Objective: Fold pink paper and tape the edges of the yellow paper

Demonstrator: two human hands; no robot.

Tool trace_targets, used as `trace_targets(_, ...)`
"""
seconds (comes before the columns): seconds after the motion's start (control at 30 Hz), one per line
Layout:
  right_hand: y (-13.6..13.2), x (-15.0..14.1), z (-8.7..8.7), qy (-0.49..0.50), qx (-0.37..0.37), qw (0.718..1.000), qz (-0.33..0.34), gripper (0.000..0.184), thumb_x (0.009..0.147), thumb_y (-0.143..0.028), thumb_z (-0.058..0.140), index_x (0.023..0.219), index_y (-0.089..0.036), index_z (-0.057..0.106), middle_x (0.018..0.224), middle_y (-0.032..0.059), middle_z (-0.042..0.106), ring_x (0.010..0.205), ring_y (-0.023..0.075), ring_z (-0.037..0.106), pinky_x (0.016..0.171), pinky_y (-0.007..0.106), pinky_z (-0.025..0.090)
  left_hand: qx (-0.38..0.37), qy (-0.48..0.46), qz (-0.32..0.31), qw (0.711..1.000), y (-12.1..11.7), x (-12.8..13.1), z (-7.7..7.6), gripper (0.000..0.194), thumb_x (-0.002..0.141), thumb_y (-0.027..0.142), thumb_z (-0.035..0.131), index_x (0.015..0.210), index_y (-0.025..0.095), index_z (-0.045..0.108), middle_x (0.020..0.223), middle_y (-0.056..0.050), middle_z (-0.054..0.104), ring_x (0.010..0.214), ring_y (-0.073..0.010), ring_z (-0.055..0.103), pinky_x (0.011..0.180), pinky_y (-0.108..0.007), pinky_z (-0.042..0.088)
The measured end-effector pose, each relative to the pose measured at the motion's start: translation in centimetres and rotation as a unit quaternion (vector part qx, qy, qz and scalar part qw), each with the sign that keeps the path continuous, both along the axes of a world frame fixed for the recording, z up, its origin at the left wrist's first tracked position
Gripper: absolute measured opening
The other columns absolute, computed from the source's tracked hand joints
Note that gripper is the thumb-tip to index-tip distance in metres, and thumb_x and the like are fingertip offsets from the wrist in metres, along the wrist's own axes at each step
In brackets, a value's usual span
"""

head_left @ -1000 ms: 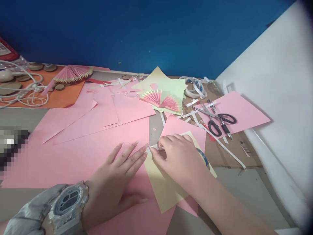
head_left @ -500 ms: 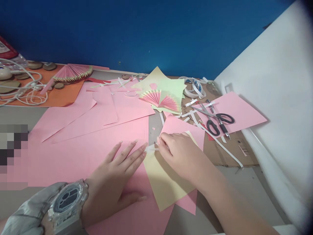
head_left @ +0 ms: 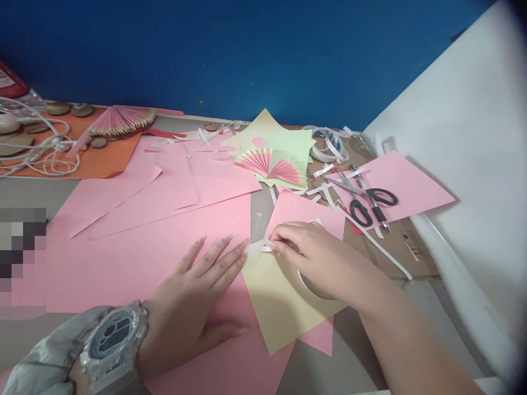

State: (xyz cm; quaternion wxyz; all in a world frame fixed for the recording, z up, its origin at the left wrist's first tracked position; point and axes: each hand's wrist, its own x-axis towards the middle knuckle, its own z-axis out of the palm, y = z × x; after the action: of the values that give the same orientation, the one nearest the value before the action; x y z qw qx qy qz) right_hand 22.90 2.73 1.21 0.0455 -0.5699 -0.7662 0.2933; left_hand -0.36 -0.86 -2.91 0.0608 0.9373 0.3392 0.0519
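Note:
My left hand [head_left: 206, 296], with a clear watch [head_left: 113, 334] on its wrist, lies flat with fingers stretched over the large pink sheet [head_left: 135, 269]. Its fingertips touch the left end of a white strip of tape [head_left: 258, 247] at the upper edge of a pale yellow sheet [head_left: 280, 307]. Thumb and fingers of my right hand [head_left: 308, 249] pinch the strip's other end. Under my right palm the edge of a tape roll [head_left: 308, 285] shows on the yellow sheet; most of it is hidden. Another pink sheet [head_left: 288, 207] sticks out from beneath.
Black-handled scissors [head_left: 358, 197] and a pen [head_left: 374, 206] lie on a pink sheet at right, over cardboard [head_left: 395, 258] with paper scraps. Behind are pleated paper fans [head_left: 269, 167] and tape rolls [head_left: 329, 145]. White cables [head_left: 45, 142] and wood slices lie at far left.
My right hand has shifted slightly right from my left fingertips, and more of the white strip shows between them. The tape roll's near edge has come into view. My left hand stays put.

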Motion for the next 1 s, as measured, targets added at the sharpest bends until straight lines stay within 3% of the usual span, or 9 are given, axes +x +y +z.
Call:
trace_targets(0.2, 0.0, 0.2, -0.2, 0.005, -0.02, 1.0, 0.007, 0.031, 0.093, -0.028, 0.034, 0.068, -0.022, 0.051, 0.07, -0.0033, 0.059, 0.06, 0.0107, 0.051, 0.049, 0.023, 0.03, 0.022, -0.022, -0.001, 1.0, -0.2, 0.1, 0.3, 0.063, 0.086, 0.05, 0.044, 0.138, 0.014, 0.037, 0.145, -0.006, 0.037, 0.135, -0.027, 0.025, 0.114, -0.046, 0.004)
trace_targets(0.37, -0.8, -0.1, -0.2, -0.007, -0.013, 0.999, 0.037, 0.03, 0.093, -0.025, 0.034, 0.068, -0.022, 0.05, 0.068, -0.0032, 0.056, 0.058, 0.0105, 0.049, 0.047, 0.024, 0.028, 0.025, -0.108, 0.001, 0.994, -0.9, 0.0, 0.8, 0.038, 0.085, 0.035, 0.052, 0.12, 0.02, 0.056, 0.135, -0.001, 0.05, 0.129, -0.0247, 0.036, 0.112, -0.044, 0.018)
trace_targets(0.6, -0.9, -1.4, 0.0, -0.022, 0.014, 0.999, 0.042, 0.029, 0.09, -0.022, 0.038, 0.061, -0.02, 0.037, 0.062, -0.0032, 0.05, 0.062, 0.0119, 0.047, 0.054, 0.024, 0.031, 0.002, -0.001, -0.001, 1.0, -1.5, 0.3, 0.3, 0.082, 0.074, 0.068, 0.047, 0.141, 0.021, 0.033, 0.149, -0.005, 0.028, 0.136, -0.0338, 0.019, 0.11, -0.051, 0.01)
trace_targets(1.0, -0.5, -2.2, -0.2, -0.041, 0.019, 0.997, 0.059, 0.024, 0.088, -0.02, 0.042, 0.064, -0.02, 0.039, 0.066, -0.0038, 0.05, 0.068, 0.0131, 0.044, 0.069, 0.028, 0.033, -0.011, 0.016, 0.008, 1.0, -1.5, 0.3, 0.0, 0.09, 0.073, 0.073, 0.042, 0.141, 0.015, 0.032, 0.15, -0.007, 0.023, 0.138, -0.0314, 0.014, 0.112, -0.048, 0.005)
